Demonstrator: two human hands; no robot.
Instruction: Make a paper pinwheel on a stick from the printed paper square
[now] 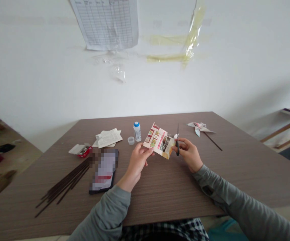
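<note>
Between thumb and fingers, my left hand pinches the left edge of a printed paper piece with small food pictures on it. My right hand is closed on the handles of black scissors, whose blades point up toward the wall, beside the right edge of the paper. Whether the blades touch the paper I cannot tell. A white bottle with a blue cap stands behind my left hand, and a small clear cup is next to it.
Left on the table are a phone, thin dark sticks, an opened red box of small items and stacked papers. A paper pinwheel on a stick lies at right. The wall borders the back.
</note>
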